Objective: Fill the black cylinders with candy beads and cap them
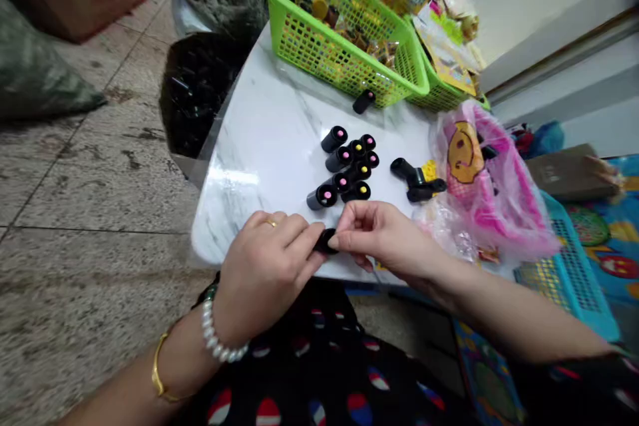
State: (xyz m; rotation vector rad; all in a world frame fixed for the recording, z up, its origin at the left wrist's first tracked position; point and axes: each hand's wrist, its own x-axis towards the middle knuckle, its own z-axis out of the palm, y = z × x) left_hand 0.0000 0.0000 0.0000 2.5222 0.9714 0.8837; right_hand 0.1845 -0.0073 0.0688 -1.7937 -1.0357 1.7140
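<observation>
At the near edge of the marble-patterned table, my left hand (272, 259) is closed around a short black plastic tube (325, 241). My right hand (374, 229) has its thumb and fingers pinched at the tube's open end; anything small between those fingertips is hidden. Just beyond my hands stands a cluster of several similar black tubes (339, 157), each with a pink or yellow tip showing inside its mouth. Another such tube (364, 101) lies apart, near the green basket. Right of the cluster, a few black tubes (418, 180) lie on their sides beside a small yellow piece (428, 170).
A green basket (344, 46) with small brown and yellow pieces stands at the back. To the right are a pink plastic-lined container (529, 213) and a blue basket (584, 266). A box of black parts (194, 93) stands left of the table (259, 140).
</observation>
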